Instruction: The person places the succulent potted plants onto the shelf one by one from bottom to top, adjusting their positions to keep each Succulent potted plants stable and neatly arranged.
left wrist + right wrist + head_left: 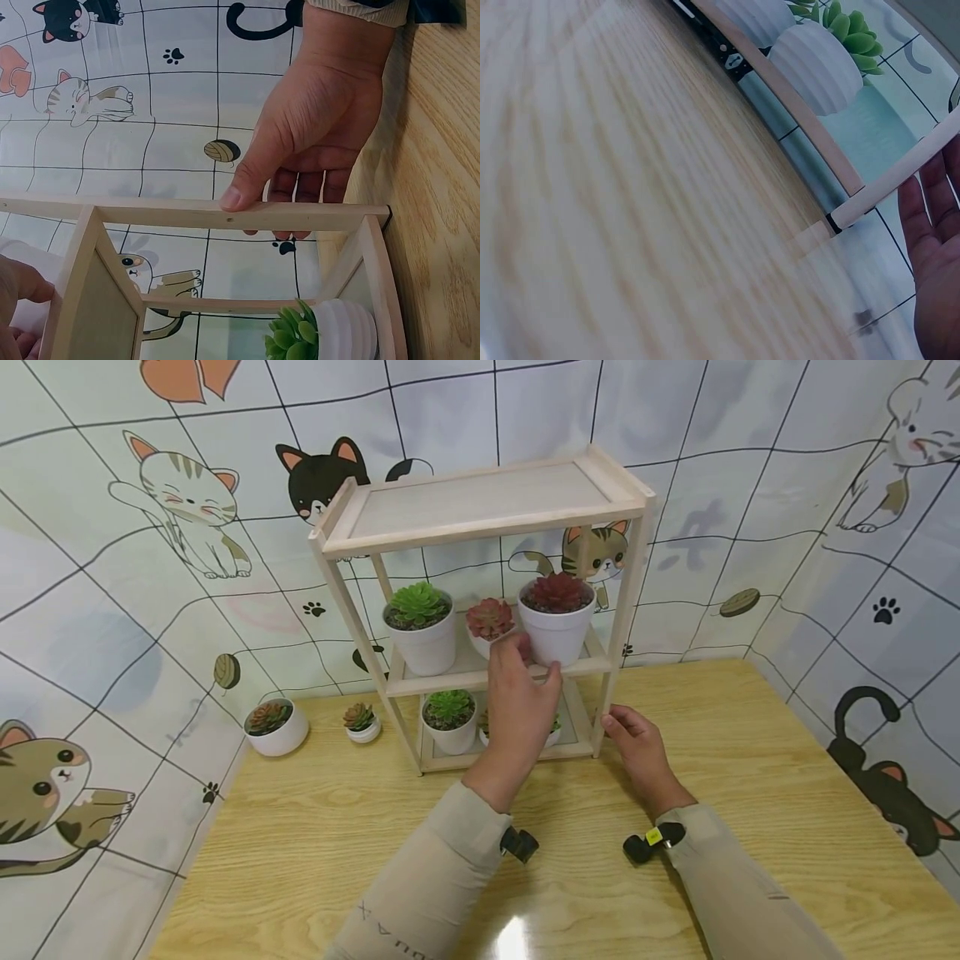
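Note:
A two-tier wooden shelf [480,527] with a flat top stands on the table. On its middle tier my left hand [517,702] grips the large white pot with a dark red succulent [557,631], thumb at the pot's front and fingers at its left side. Right beside those fingers, a smaller pot with a pinkish-red succulent [491,620] is partly hidden. My right hand [641,747] holds the shelf's front right post low down. In the left wrist view the right thumb [234,196] presses one face of the post [300,217], with the fingers behind.
A large pot with a green succulent [422,631] stands at the middle tier's left. The bottom tier bears another green succulent pot [450,722] and others behind my left hand. Left of the shelf sit a white bowl-shaped pot [277,735] and a small pot [363,727].

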